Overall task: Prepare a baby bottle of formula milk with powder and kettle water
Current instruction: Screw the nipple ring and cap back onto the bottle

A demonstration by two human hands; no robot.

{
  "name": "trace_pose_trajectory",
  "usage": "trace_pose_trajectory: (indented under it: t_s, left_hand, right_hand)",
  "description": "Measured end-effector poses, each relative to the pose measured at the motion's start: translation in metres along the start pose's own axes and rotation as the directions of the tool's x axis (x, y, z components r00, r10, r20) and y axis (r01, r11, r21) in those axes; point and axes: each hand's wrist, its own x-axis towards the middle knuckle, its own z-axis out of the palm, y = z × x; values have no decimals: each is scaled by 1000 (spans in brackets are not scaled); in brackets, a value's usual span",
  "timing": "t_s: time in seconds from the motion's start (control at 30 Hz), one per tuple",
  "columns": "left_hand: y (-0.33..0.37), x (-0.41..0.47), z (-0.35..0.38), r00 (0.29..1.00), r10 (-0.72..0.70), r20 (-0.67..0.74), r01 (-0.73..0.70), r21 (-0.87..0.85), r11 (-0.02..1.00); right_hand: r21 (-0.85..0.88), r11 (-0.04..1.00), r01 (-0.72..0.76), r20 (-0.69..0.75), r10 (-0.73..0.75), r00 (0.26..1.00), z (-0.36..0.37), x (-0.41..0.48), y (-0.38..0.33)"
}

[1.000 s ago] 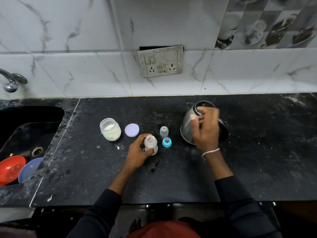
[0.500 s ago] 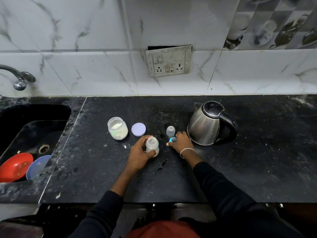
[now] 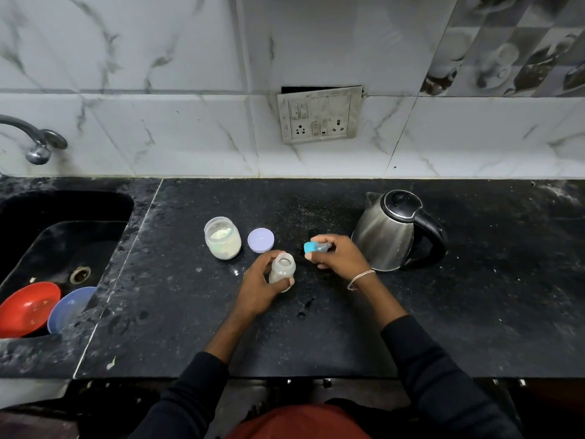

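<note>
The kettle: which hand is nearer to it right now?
Right. The right hand, holding the blue teat ring, sits just beside the kettle; the left hand holds the bottle farther off.

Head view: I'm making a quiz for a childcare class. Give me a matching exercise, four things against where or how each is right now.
Things:
1. bottle
2. teat ring
3. powder jar
4. kettle

States:
A. lid shut, standing on the counter
B. held in the right hand
C. open, its lid lying beside it
D. open, gripped by the left hand

Pairs: 1-D, 2-B, 3-C, 4-A
</note>
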Motion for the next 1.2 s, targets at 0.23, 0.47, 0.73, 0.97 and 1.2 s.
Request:
trace_pose_trajectory:
  t_s: [0.23,0.47,0.73,0.97,1.2]
  left_hand:
    - [5,-2,5,999,27,23,-27,-19,999]
    - [15,-3,5,998,36,45,-34,-35,999]
    - [16,-5,-5,997,33,65,-28,-67,997]
    - [26,-10,-5,997,79,10,-78,-112,991]
    - [26,-5,-17,983,57,175,-39,-103,994]
  right_hand:
    - [-344,866,362,243,-291,925,-8,-26,-52]
    - [-550,732,402,341,-243,908,-5,-29,-70]
    - [-578,690,437,391,-236,890,-4,-36,-84]
    - [-599,723,344,292,-203,935,-5,-38,-96]
    - [-557,717,420,389,-222,894,-7,-44,-98]
